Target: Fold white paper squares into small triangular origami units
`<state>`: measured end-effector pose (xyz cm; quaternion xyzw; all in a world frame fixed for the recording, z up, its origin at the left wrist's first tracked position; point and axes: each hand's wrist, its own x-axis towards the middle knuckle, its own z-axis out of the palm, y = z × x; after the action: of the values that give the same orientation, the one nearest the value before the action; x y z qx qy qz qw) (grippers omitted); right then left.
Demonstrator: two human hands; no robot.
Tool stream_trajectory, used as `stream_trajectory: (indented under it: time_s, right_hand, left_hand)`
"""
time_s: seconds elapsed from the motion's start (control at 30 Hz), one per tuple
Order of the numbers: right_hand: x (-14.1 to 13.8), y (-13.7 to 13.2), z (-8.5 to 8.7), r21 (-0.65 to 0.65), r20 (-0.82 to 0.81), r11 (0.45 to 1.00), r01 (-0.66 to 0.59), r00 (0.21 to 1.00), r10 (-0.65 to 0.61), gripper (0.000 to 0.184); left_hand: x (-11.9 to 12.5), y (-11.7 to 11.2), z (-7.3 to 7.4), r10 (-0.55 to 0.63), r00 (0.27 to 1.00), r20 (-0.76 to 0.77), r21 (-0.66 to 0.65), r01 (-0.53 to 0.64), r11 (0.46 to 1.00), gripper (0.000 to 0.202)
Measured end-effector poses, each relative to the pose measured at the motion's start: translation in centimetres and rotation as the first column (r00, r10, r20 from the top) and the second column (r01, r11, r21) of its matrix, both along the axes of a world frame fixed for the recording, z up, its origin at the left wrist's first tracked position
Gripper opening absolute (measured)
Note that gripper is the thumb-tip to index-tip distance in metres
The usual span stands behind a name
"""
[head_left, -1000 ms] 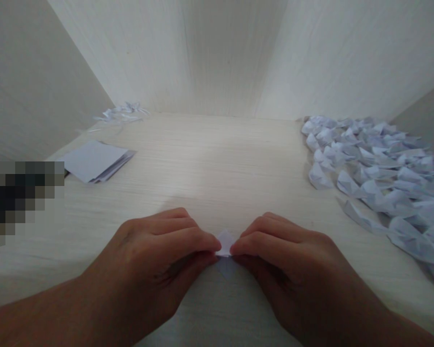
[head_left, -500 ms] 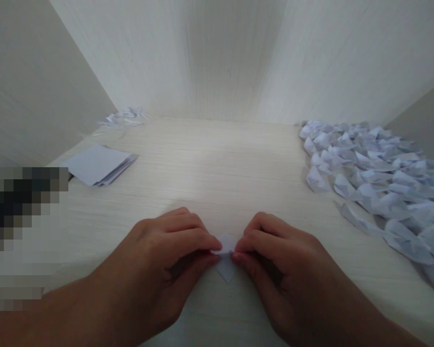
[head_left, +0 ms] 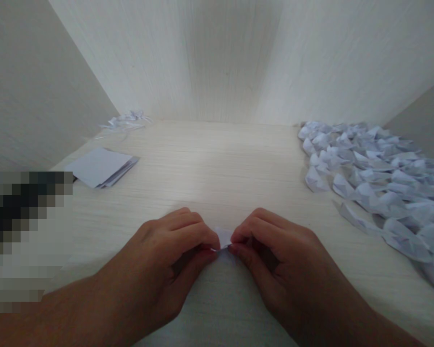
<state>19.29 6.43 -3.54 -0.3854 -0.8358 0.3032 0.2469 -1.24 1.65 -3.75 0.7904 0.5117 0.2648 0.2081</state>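
Observation:
A small folded piece of white paper point(head_left: 223, 237) sits between my two hands near the front of the pale wooden table point(head_left: 217, 164). My left hand point(head_left: 169, 258) pinches its left side with thumb and fingers closed. My right hand point(head_left: 275, 255) pinches its right side the same way. Only a small tip of the paper shows above the fingertips; the rest is hidden by my fingers.
A large heap of several folded white paper pieces point(head_left: 376, 178) covers the right side of the table. A stack of flat white paper squares point(head_left: 100, 166) lies at the left. Thin paper scraps point(head_left: 125, 120) lie at the back left corner. Pale walls close in behind.
The lower point of the paper that showed below my fingertips half a second ago is now hidden; my fingertips have closed in on the piece. The hands stay in the same spot.

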Motion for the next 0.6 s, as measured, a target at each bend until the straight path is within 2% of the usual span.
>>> stream_trajectory:
  time_s: [0.23,0.47,0.6]
  right_hand:
    - [-0.23,0.17,0.16,-0.045,0.018,0.999,-0.012,1.000,0.013,0.021]
    - [-0.60,0.28,0.37,-0.050,0.080,0.997,0.051,0.996,-0.047,0.016]
    - [-0.59,0.56,0.22,-0.029,0.056,0.999,0.032,0.998,-0.030,0.016]
  left_hand:
    - [-0.23,0.04,0.03,0.047,0.998,-0.030,0.053,-0.046,0.998,0.014]
    - [-0.15,0.10,-0.05,0.007,0.998,-0.060,0.072,-0.003,0.997,0.017]
    - [-0.06,0.15,-0.22,0.007,0.998,-0.059,0.121,0.000,0.993,0.018]
